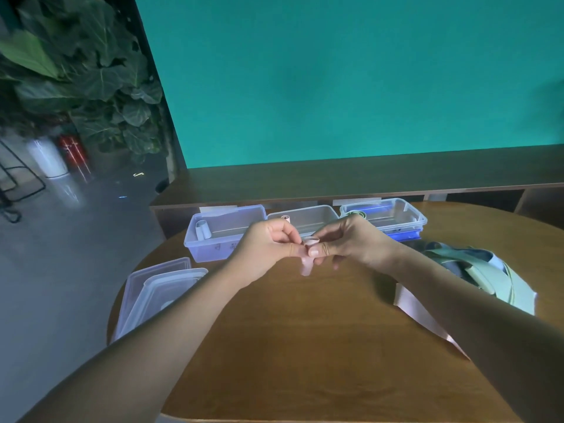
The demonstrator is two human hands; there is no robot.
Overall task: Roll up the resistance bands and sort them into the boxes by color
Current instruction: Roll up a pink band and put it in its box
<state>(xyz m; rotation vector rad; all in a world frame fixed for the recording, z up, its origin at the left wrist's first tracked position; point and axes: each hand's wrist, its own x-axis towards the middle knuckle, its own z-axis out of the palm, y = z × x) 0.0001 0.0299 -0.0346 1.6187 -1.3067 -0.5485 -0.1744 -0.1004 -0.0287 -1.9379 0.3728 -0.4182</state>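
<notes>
A teal wall point(351, 80) fills the background above a dark wooden shelf unit point(351, 181). In front of it, the round wooden bench point(305, 346) carries all work items. Large-leaved plants point(79, 71) stand at far left over a grey floor.

Three clear plastic boxes sit in a row at the bench's far edge. The left box point(224, 239) holds one pale rolled band point(203, 229). The middle box point(305, 219) shows a pink roll at its near-left corner. The right box point(393, 216) holds a green roll at its left end and rests on a blue lid. Stacked clear lids point(155, 291) lie at the bench's left edge.

A heap of unrolled bands point(476, 270), green, grey and white, lies at right, with a flat pink strip just beside it.

The left hand point(268, 245) and right hand point(351, 239) meet above the bench centre, fingers curled, both pinching a partly rolled pink band point(309, 251) between thumbs and fingertips; its loose end hangs just below.
</notes>
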